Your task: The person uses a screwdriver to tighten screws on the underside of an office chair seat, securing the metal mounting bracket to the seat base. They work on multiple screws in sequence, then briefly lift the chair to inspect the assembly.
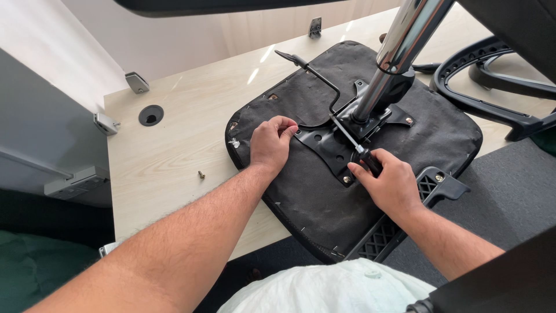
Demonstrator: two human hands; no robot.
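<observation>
- Right hand [394,184] is gripping a screwdriver [354,145], tip at the black mounting plate [324,145].
- Left hand [271,142] is pinching closed at that plate's left edge.
- Loose screw [201,174] is lying well left of the plate.

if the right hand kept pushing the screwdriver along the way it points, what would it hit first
Probably the black metal mounting plate at the foot of the chrome gas-lift column; the screwdriver in the right hand seems to have its tip there already, though depth is unclear.
</observation>
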